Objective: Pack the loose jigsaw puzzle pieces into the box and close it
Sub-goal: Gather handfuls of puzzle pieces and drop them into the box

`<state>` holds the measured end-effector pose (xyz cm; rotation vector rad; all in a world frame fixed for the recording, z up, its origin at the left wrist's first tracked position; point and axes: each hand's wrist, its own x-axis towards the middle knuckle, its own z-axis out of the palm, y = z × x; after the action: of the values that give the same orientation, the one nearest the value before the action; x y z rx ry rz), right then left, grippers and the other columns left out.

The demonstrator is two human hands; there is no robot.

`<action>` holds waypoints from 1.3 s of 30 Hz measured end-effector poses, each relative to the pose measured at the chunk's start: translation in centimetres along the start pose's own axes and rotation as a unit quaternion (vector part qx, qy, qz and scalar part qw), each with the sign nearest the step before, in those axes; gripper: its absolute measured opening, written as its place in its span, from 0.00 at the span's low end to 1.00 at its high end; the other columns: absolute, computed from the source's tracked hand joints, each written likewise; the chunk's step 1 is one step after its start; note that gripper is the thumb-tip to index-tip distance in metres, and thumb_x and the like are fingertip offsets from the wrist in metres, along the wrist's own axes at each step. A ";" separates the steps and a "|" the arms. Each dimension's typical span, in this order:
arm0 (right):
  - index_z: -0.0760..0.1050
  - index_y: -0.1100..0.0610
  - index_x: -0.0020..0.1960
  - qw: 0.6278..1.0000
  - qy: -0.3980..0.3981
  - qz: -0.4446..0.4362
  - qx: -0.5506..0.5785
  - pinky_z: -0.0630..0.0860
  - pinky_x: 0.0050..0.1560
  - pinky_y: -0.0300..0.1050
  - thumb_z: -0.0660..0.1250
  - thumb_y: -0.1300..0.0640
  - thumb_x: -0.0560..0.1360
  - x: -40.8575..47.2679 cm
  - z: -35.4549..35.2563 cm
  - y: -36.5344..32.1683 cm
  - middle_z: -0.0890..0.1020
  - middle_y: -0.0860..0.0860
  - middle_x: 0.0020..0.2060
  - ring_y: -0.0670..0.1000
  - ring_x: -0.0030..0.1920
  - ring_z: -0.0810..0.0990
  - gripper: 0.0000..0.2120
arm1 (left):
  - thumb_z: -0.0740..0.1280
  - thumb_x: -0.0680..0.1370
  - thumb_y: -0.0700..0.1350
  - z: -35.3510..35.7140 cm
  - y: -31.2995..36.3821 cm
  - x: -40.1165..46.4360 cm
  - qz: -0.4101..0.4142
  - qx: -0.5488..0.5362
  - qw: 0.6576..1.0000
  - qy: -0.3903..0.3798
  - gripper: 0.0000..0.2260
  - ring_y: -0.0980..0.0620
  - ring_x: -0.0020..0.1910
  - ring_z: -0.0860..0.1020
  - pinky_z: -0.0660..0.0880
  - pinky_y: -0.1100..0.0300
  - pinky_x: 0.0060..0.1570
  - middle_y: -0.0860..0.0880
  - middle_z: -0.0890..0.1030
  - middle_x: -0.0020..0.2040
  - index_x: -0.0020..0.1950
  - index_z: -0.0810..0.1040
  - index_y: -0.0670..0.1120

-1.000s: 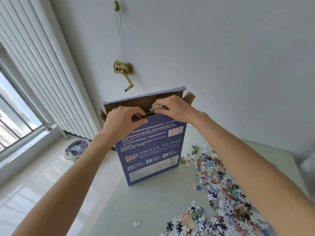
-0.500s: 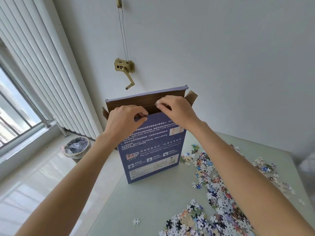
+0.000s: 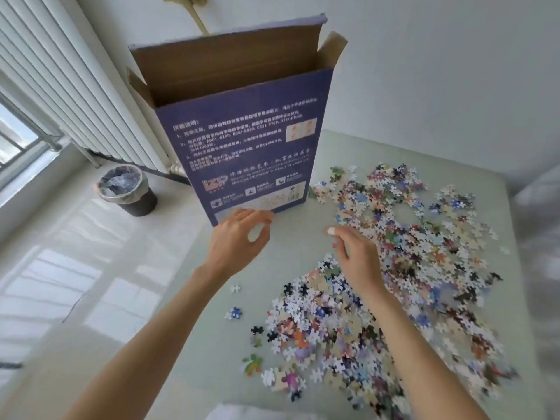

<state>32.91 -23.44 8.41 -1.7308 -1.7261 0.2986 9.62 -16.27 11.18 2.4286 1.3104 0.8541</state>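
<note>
Our box (image 3: 242, 140) stands upright at the far left of the counter (image 3: 303, 237), its top flaps spread and its mouth wide open. The pieces (image 3: 409, 268) lie loose to the right and near side of it, a dense drift running from just beside the box foot down toward us, with a few strays off to the left of the heap.

Our left hand (image 3: 235, 241) hangs just in front of the box's lower edge, fingers loosely curled and holding nothing; whether the fingertips touch the cardboard we cannot tell. Our right hand (image 3: 356, 256) hovers over the left margin of the heap, fingers relaxed and bent downward, also empty as far as we can see.

We judge the step in hand to be gathering another load. To do it well, we should bring both hands together as a scoop and sweep pieces inward from the thick part of the pile, not pinch a few at a time. A tall, narrow box tips easily, so one hand ought to steady it when we tip the load in, and we should release low inside the mouth so nothing bounces off the flaps. Most of the pieces are still out, so closing is far off.
</note>
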 end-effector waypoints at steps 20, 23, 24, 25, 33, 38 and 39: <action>0.62 0.47 0.72 0.931 -0.324 0.075 -0.149 0.48 0.72 0.64 0.68 0.43 0.71 -14.8 6.1 3.1 0.48 0.53 0.76 0.58 0.75 0.46 0.32 | 0.74 0.65 0.61 12.0 3.0 -15.0 -0.225 -0.002 0.910 -0.347 0.45 0.47 0.66 0.59 0.62 0.52 0.68 0.45 0.58 0.69 0.75 0.55 0.51; 0.63 0.49 0.71 0.956 -0.259 0.095 -0.100 0.47 0.72 0.54 0.70 0.52 0.72 -15.4 5.1 3.2 0.52 0.52 0.75 0.55 0.74 0.52 0.31 | 0.77 0.63 0.57 13.2 4.2 -14.4 -0.202 0.010 0.915 -0.350 0.47 0.47 0.66 0.60 0.68 0.54 0.63 0.46 0.60 0.68 0.75 0.55 0.51; 0.61 0.48 0.72 0.960 -0.237 0.110 -0.100 0.50 0.71 0.52 0.71 0.50 0.71 -15.3 4.8 3.4 0.53 0.54 0.75 0.55 0.73 0.54 0.33 | 0.77 0.63 0.56 13.5 4.4 -14.1 -0.199 0.015 0.915 -0.351 0.47 0.47 0.65 0.61 0.69 0.54 0.63 0.46 0.60 0.68 0.75 0.54 0.51; 0.58 0.48 0.73 0.959 -0.224 0.127 -0.116 0.55 0.72 0.56 0.72 0.47 0.69 -15.1 4.7 3.7 0.53 0.55 0.74 0.57 0.72 0.56 0.37 | 0.77 0.63 0.56 13.6 4.5 -14.0 -0.200 0.017 0.914 -0.352 0.47 0.47 0.65 0.61 0.68 0.54 0.64 0.46 0.61 0.68 0.75 0.54 0.51; 0.50 0.56 0.74 0.912 -0.314 0.176 -0.197 0.61 0.68 0.53 0.69 0.32 0.62 -12.2 5.8 3.8 0.63 0.58 0.69 0.59 0.68 0.61 0.52 | 0.77 0.66 0.51 13.1 4.2 -12.9 -0.236 -0.025 0.906 -0.351 0.41 0.45 0.62 0.68 0.68 0.53 0.63 0.45 0.64 0.68 0.73 0.59 0.51; 0.59 0.59 0.69 0.925 -0.292 0.170 -0.173 0.71 0.59 0.47 0.74 0.40 0.63 -12.7 7.1 3.0 0.68 0.57 0.64 0.55 0.61 0.69 0.44 | 0.75 0.69 0.47 12.9 4.6 -13.4 -0.236 -0.052 0.915 -0.324 0.30 0.48 0.57 0.73 0.70 0.58 0.58 0.46 0.66 0.67 0.69 0.67 0.52; 0.59 0.60 0.69 0.926 -0.286 0.182 -0.163 0.72 0.59 0.47 0.74 0.42 0.65 -12.7 7.1 2.9 0.69 0.57 0.63 0.55 0.60 0.70 0.42 | 0.74 0.70 0.47 12.8 4.5 -13.4 -0.235 -0.052 0.915 -0.323 0.29 0.48 0.57 0.73 0.70 0.58 0.58 0.46 0.67 0.66 0.68 0.68 0.51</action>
<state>29.77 -33.15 -2.31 -2.3896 -1.9133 0.7868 14.75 -29.20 -1.91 1.9109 1.4133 -0.0174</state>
